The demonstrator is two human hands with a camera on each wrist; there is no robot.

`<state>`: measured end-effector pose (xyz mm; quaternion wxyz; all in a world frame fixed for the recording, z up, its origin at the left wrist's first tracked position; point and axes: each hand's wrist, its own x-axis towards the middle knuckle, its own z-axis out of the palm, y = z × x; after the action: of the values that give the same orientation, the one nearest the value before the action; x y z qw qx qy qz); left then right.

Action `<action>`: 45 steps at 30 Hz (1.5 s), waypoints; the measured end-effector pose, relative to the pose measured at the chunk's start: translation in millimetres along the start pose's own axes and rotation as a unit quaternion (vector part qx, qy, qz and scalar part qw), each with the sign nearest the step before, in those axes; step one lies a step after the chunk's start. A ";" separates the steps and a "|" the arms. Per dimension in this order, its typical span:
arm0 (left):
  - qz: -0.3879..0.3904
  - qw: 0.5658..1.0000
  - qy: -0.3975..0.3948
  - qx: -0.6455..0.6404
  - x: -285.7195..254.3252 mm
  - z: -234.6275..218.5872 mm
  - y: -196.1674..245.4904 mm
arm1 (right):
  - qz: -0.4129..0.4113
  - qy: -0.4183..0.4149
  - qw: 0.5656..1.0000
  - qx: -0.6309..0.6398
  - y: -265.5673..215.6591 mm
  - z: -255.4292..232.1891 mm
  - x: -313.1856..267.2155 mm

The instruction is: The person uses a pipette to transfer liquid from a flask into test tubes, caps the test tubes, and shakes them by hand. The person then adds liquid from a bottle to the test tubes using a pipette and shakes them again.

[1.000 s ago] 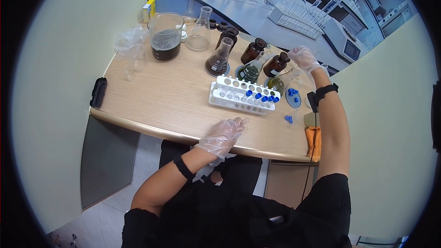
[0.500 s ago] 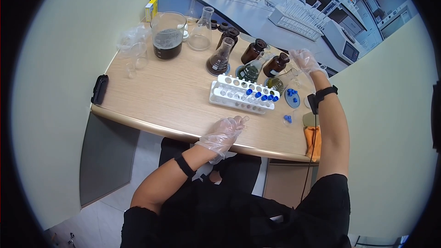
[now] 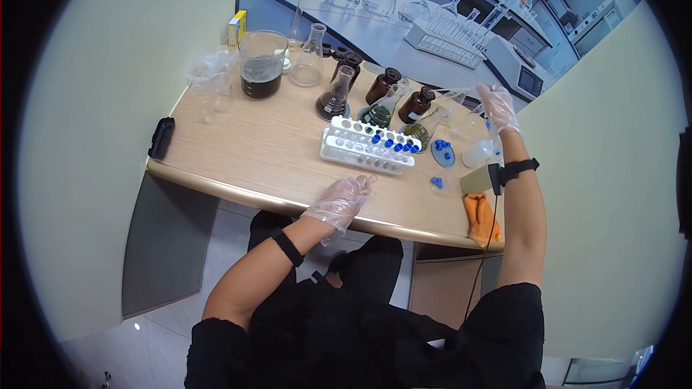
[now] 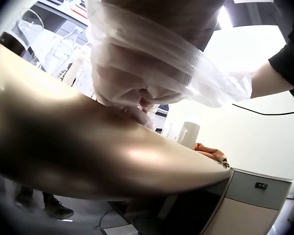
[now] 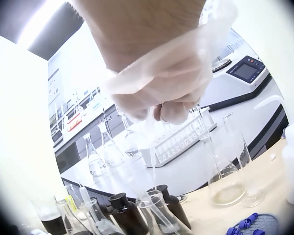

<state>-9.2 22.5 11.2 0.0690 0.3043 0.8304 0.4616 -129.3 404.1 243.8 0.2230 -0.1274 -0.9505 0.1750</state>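
Observation:
My gloved left hand [image 3: 339, 202] grips a small clear test tube [image 3: 373, 179] near the table's front edge; its open end sticks out past the fingers. Farther back on the right, my gloved right hand [image 3: 499, 109] is raised and pinches a thin translucent dropper [image 5: 154, 159]. The dropper points down, its tip over the mouth of a conical flask in the right wrist view. In the head view, a flask of yellow-green liquid [image 3: 417, 132] stands left of this hand. Between the hands is a white test tube rack [image 3: 367, 161] holding several blue-capped tubes [image 3: 398, 147].
Flasks of dark green [image 3: 375, 115] and brown liquid [image 3: 331, 106] stand behind the rack, with brown bottles [image 3: 417, 105] beyond. A beaker of dark liquid [image 3: 261, 86] is at the back left. Blue caps [image 3: 442, 151], a white bottle [image 3: 478, 153] and an orange cloth [image 3: 481, 217] lie right.
The head view has shifted. My right hand has moved right, away from the brown bottle, and the white bottle beside the arm now shows. The left hand still holds the test tube.

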 end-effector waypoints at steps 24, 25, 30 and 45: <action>-0.067 0.993 -0.017 -0.098 -3.6 3.3 -1.5 | 0.016 -0.027 0.971 0.239 -96.0 -46.5 -275.6; -0.052 0.994 -0.005 -0.094 -2.2 7.4 -6.2 | 0.016 -0.026 0.970 0.239 -94.8 -45.4 -275.1; -0.032 0.994 0.038 -0.097 2.8 20.8 -17.9 | -0.009 -0.043 0.968 0.247 -89.1 -28.4 -273.3; -0.073 0.990 -0.011 -0.117 1.8 15.2 -14.3 | 0.042 -0.098 0.959 0.264 -84.0 -9.7 -291.9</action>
<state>-10.9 29.0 -8.7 0.1465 0.2378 0.7897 0.5462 114.9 237.2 173.9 0.1472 -0.0864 -0.8816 0.4401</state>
